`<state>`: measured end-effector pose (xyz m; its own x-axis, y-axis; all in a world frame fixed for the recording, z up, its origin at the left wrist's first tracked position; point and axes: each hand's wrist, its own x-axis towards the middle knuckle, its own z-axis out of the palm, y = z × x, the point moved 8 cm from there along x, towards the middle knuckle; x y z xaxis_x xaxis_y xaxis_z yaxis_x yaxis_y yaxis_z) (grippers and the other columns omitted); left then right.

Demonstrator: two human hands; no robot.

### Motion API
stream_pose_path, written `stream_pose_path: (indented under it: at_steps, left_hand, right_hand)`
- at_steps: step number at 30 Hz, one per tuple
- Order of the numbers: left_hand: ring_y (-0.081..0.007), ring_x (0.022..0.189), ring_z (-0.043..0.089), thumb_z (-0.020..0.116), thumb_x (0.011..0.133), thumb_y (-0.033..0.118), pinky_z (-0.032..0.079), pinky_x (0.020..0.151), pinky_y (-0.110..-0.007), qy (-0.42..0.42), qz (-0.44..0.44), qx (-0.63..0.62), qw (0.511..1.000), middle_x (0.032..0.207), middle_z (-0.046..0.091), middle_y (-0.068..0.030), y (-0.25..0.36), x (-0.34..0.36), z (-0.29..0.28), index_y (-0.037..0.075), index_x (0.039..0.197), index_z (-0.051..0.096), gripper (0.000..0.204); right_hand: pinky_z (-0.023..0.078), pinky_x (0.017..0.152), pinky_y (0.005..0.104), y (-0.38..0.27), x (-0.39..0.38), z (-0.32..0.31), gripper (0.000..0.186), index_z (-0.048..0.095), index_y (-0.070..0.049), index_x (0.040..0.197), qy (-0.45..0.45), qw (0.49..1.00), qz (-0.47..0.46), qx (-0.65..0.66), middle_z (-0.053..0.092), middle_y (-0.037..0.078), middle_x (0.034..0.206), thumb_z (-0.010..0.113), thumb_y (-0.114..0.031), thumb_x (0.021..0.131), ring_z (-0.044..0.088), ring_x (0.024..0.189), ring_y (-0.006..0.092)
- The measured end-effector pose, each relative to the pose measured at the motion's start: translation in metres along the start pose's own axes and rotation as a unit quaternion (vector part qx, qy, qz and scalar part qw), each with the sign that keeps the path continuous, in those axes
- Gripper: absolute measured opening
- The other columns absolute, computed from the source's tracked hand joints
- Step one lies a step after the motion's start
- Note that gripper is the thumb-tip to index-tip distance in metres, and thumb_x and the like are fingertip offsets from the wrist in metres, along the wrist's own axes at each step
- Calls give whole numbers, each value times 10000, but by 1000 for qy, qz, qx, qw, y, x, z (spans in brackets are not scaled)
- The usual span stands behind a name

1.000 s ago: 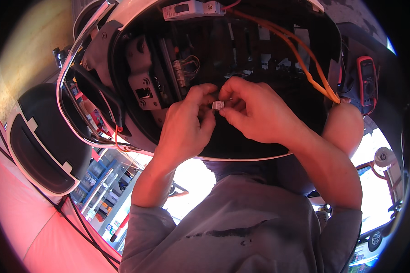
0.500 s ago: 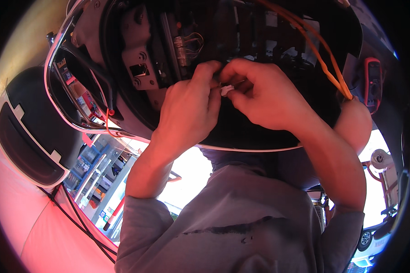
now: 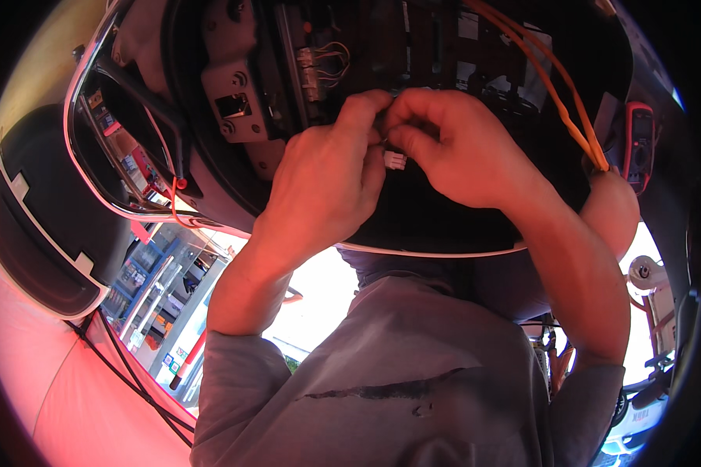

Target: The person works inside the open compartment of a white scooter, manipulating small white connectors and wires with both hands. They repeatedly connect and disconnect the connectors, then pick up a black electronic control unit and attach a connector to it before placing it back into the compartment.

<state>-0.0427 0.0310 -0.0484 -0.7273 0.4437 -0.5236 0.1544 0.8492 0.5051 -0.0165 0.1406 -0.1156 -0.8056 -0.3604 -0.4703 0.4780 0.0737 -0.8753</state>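
Inside the dark compartment of a white-rimmed vehicle body [image 3: 444, 251], my left hand [image 3: 327, 175] and my right hand [image 3: 467, 156] meet with curled, pinched fingertips around something small, perhaps thin wire, mostly hidden. A small white connector [image 3: 395, 160] sits just below those fingertips. Farther left are a metal bracket [image 3: 249, 128] and a strip of small connectors with looped wires [image 3: 310, 74]. Orange cables [image 3: 565, 109] run down the compartment's right side.
A red-edged multimeter [image 3: 639, 144] stands at the right. A black padded part with white trim [image 3: 39, 257] lies at left over pink fabric [image 3: 86, 389] and black cables. A bare knee [image 3: 611, 210] rests beside the rim; a white car [image 3: 635, 432] is at lower right.
The view has shifted, with both hands higher in it. The white connector, earlier between my right fingertips, now shows below them, and my fingertips have drawn closer together.
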Motion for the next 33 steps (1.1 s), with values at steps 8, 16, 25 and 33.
stream_pose_path:
  at_steps: [8, 16, 25, 33]
  left_hand:
    - [-294, 740, 740, 622, 864, -57, 548, 662, -328, 4, 9, 7, 1000, 836, 742, -130, 0, 0, 0, 29, 1317, 554, 466]
    - [-298, 713, 730, 609, 857, -58, 540, 643, -334, 4, 14, 7, 1000, 813, 735, -128, 2, -1, -1, 22, 1314, 557, 466]
    - [-309, 703, 723, 597, 853, -60, 537, 640, -346, -5, 10, 10, 1000, 798, 727, -132, 2, 0, 1, 25, 1314, 558, 470]
    - [-303, 700, 722, 597, 850, -61, 536, 643, -342, -5, -1, 6, 1000, 801, 730, -134, 2, 0, 0, 29, 1315, 555, 476]
  right_hand:
    - [499, 698, 296, 6, 1, 3, 107, 675, 13, 978, -15, 998, 52, 18, 686, 70, 825, 610, -71, 962, 621, 747, 134]
    - [519, 725, 394, 13, 1, 6, 215, 708, 17, 1005, -29, 996, 64, 61, 714, 166, 851, 600, -161, 949, 685, 791, 282]
    - [506, 677, 396, 13, 1, 6, 222, 708, 17, 969, -26, 996, 64, 63, 701, 153, 788, 615, -182, 943, 669, 727, 270]
    - [508, 677, 381, 13, 1, 6, 226, 708, 17, 968, -30, 994, 75, 74, 709, 137, 799, 615, -189, 953, 671, 734, 247]
